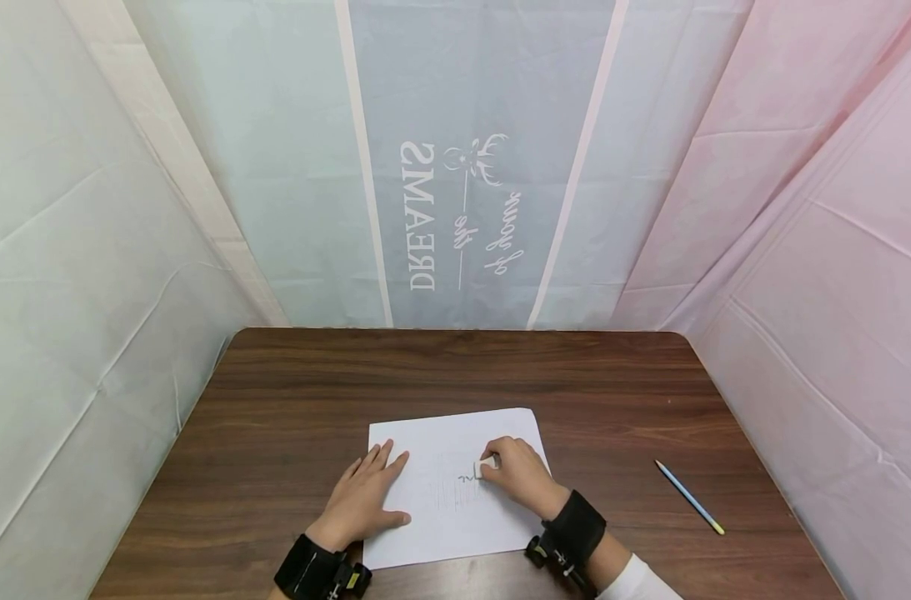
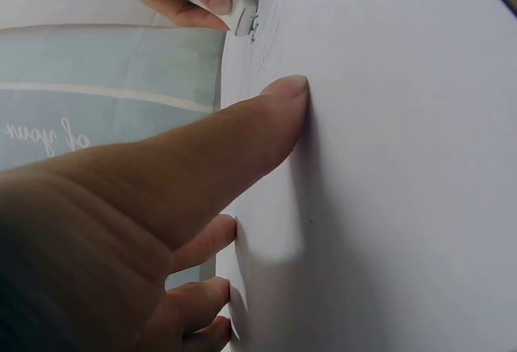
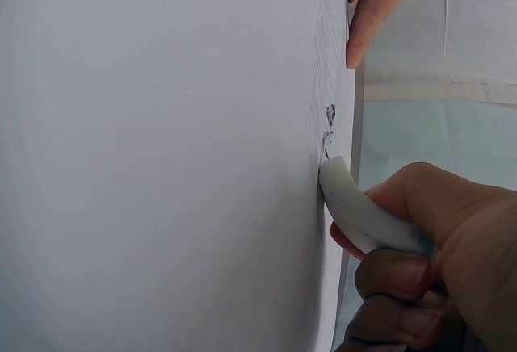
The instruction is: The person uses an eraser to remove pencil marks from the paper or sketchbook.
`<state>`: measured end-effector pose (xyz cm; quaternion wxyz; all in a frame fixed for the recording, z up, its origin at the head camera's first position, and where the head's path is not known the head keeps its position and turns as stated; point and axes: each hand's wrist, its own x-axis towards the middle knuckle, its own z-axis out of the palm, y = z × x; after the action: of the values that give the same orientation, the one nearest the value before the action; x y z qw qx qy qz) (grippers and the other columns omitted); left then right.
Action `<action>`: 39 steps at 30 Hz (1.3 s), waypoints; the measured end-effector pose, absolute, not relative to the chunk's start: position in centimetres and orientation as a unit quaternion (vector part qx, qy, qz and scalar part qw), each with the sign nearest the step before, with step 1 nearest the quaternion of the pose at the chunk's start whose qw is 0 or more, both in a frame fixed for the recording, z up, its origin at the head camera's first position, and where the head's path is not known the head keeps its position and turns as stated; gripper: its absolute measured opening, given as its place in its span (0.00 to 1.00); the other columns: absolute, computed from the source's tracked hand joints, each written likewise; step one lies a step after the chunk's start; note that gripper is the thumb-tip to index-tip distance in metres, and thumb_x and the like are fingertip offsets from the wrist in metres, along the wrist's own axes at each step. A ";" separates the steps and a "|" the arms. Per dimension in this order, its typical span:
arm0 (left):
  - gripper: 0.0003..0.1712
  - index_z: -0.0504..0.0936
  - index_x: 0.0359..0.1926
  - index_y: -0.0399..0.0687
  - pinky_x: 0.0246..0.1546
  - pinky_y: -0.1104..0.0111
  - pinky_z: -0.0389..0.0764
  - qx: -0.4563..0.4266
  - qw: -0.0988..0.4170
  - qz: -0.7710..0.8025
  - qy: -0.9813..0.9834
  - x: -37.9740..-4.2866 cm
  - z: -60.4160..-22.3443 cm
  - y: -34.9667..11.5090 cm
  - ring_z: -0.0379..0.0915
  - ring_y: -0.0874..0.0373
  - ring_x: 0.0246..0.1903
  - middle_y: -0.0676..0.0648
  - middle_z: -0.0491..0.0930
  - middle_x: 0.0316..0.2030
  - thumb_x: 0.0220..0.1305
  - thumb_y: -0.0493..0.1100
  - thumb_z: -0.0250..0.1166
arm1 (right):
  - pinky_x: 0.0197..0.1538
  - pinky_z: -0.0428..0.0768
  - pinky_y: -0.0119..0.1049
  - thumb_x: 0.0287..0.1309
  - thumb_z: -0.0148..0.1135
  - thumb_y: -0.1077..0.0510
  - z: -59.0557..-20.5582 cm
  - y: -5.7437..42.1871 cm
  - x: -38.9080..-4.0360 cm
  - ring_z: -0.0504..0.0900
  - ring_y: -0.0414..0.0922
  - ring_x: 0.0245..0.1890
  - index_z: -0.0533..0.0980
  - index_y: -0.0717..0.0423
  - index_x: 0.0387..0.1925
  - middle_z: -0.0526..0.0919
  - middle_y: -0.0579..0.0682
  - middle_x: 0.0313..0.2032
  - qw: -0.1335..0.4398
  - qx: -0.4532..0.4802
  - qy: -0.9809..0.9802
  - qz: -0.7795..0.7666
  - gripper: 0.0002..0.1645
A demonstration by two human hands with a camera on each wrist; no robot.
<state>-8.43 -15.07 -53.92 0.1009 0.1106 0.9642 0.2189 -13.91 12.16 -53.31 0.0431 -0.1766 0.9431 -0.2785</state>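
Note:
A white sheet of paper (image 1: 447, 533) lies on the brown table, with faint thin lines and a short dark scribble (image 1: 466, 478) near its middle. My right hand (image 1: 523, 473) pinches a white eraser (image 3: 363, 211) between thumb and fingers, its end against the paper beside the dark marks. In the left wrist view the eraser's tip touches dark crumbs or marks at the paper's upper part. My left hand (image 1: 365, 498) rests on the paper's left edge, fingers spread and straight, thumb (image 2: 266, 126) pointing toward the marks.
A light blue pencil (image 1: 689, 497) with a yellow end lies on the table (image 1: 290, 400) to the right of the paper. Pale cloth hangs behind and on both sides, with lettering on the back curtain (image 1: 485, 100). Each wrist wears a black band (image 1: 578, 527).

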 end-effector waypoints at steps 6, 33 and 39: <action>0.54 0.70 0.73 0.47 0.73 0.37 0.57 0.110 0.101 0.218 0.964 -8.4 -53.8 -15.1 0.54 0.36 0.77 0.35 0.59 0.76 0.47 0.57 0.81 | 0.24 0.62 0.27 0.55 0.68 0.60 -53.2 12.4 -13.8 0.64 0.34 0.20 0.86 0.55 0.32 0.83 0.44 0.24 0.046 -0.172 0.944 -0.279 0.04; 0.53 0.69 0.73 0.47 0.73 0.38 0.57 0.112 0.106 0.219 0.963 -8.2 -53.7 -15.0 0.54 0.36 0.77 0.36 0.59 0.77 0.48 0.58 0.80 | 0.22 0.58 0.27 0.52 0.71 0.61 -53.1 13.2 -13.8 0.61 0.35 0.18 0.85 0.58 0.30 0.77 0.41 0.19 0.040 -0.155 0.946 -0.282 0.03; 0.53 0.70 0.73 0.47 0.73 0.37 0.58 0.112 0.101 0.214 0.965 -8.3 -53.8 -15.1 0.54 0.36 0.77 0.36 0.59 0.77 0.47 0.57 0.80 | 0.23 0.59 0.27 0.53 0.71 0.61 -53.0 13.2 -13.8 0.62 0.35 0.19 0.86 0.56 0.30 0.78 0.41 0.20 0.042 -0.156 0.947 -0.277 0.02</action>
<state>-8.31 -15.06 -53.85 0.1014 0.1115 0.9650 0.2145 -13.81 13.23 -53.02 0.0423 -0.1561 0.9473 -0.2765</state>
